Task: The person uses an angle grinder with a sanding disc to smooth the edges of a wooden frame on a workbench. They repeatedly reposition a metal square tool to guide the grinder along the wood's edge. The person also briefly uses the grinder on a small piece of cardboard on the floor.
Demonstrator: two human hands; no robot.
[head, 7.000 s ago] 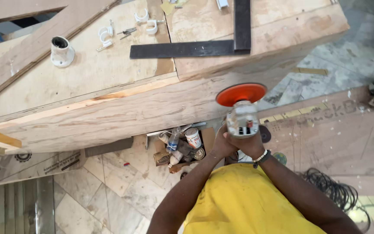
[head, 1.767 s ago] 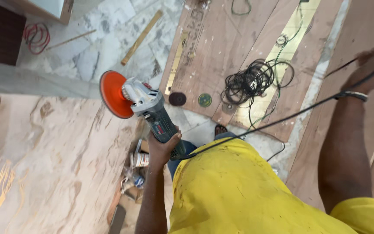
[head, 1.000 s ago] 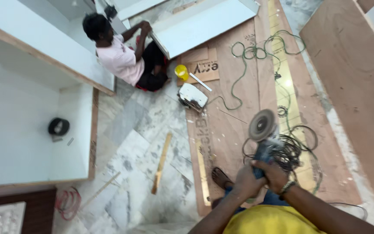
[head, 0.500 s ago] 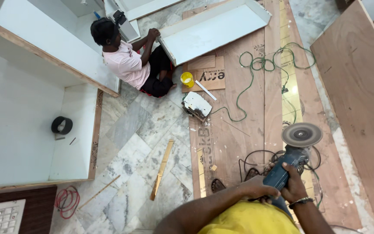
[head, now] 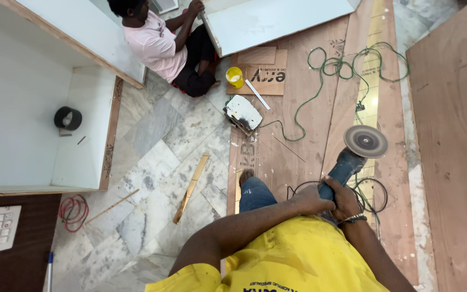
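The grinder [head: 352, 157] is held low in front of the yellow shirt [head: 293, 259]. Its long body points up and away from both hands. The left hand [head: 312, 199] and right hand [head: 347, 201] wrap tight around its handle, side by side. Past its round disc [head: 366, 141] lies a green cord [head: 325, 81].

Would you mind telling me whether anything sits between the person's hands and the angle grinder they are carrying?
Nothing visible does. Both the left hand and the right hand are already wrapped around the body of the angle grinder, with its disc pointing away over the plywood sheets on the floor.
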